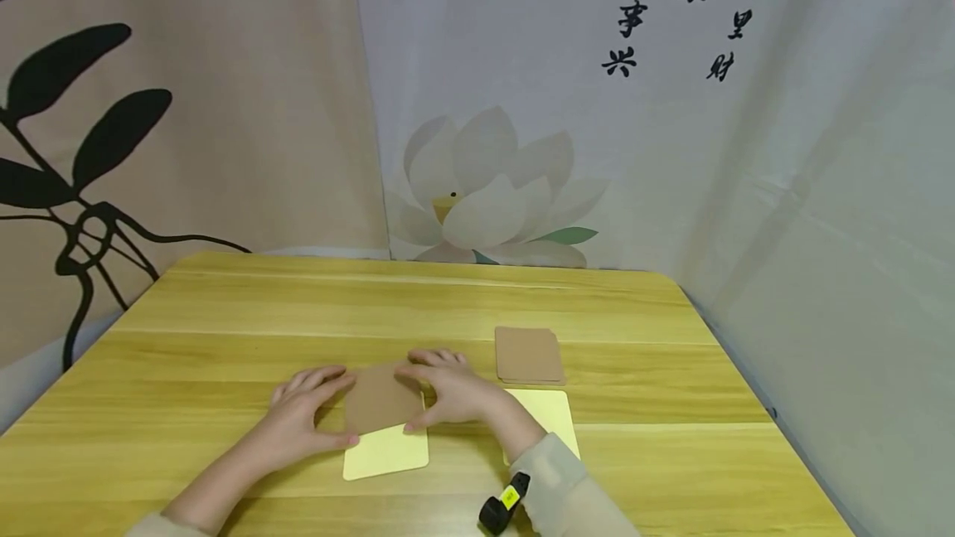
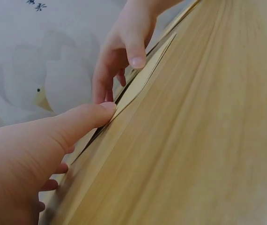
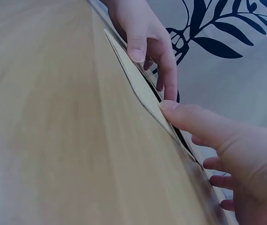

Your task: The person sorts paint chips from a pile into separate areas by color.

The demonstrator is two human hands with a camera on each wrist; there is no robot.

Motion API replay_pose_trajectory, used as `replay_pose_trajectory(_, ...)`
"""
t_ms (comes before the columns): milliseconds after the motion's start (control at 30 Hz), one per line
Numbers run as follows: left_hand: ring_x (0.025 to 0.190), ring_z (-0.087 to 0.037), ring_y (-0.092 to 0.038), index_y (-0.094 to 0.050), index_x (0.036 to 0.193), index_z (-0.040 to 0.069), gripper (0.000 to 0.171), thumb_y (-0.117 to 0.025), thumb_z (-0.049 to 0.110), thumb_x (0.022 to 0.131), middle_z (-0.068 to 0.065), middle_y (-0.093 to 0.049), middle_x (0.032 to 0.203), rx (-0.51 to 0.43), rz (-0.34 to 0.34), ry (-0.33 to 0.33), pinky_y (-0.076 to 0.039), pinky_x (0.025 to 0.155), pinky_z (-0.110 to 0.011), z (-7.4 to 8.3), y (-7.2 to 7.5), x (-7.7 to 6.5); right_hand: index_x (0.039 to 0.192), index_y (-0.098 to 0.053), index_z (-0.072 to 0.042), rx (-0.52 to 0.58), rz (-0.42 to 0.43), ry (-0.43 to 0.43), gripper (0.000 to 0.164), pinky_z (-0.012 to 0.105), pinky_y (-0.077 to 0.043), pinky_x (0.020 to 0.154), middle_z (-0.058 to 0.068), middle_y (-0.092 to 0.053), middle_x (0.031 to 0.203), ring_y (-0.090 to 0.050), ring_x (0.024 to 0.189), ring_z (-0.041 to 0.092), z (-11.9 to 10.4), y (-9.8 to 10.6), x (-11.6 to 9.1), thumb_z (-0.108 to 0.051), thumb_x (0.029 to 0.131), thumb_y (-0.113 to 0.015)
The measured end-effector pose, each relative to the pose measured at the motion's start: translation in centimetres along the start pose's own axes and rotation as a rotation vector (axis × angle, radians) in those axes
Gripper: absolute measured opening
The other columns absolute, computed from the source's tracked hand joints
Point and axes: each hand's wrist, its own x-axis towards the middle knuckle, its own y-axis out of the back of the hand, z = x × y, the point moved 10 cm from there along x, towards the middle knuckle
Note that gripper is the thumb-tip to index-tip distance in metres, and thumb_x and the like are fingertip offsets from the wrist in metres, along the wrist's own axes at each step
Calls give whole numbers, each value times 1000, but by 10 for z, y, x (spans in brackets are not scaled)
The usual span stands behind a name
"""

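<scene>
A brown square card (image 1: pixel 382 400) overlaps the upper part of a pale yellow card (image 1: pixel 388 452) near the table's front. At its left edge, my left hand (image 1: pixel 302 417) holds the brown card, with the thumb at the lower corner and the index finger at the upper one. On the opposite side my right hand (image 1: pixel 451 392) holds it likewise, fingers lying over its top corner. Both thumbs meet the near edge, where the left wrist view shows the pale card (image 2: pixel 143 77) from the side with a dark gap behind it. How firmly the fingers press is hard to see.
To the right lies a stack of brown cards (image 1: pixel 528 355). Another pale yellow card (image 1: pixel 548 417) sits below it, partly behind the right forearm. A black strap piece with a yellow label (image 1: pixel 510 497) is at the right sleeve. A printed curtain (image 1: pixel 522 65) hangs behind the wooden table (image 1: pixel 671 471).
</scene>
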Motion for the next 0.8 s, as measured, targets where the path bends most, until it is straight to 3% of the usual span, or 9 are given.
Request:
replay_pose_trajectory(333,125,-43,-32,-57,131,1,83,-75,57,72,-17,-46,138,-5,-3,19,-19,90,-66,-2,0,0,145,-44,-24,-21,-3,-3,79,51,-19,108,2,-29,153,-23,137,24,1,-5,3,-56,77,-72)
replay_pose_trajectory(800,125,-41,-32,-57,131,4,79,-75,55,74,-17,-44,142,-33,-14,-37,-18,90,-67,2,-5,3,143,-46,-26,-15,18,5,79,48,-20,108,1,-35,148,-26,135,21,2,-2,2,-57,75,-74)
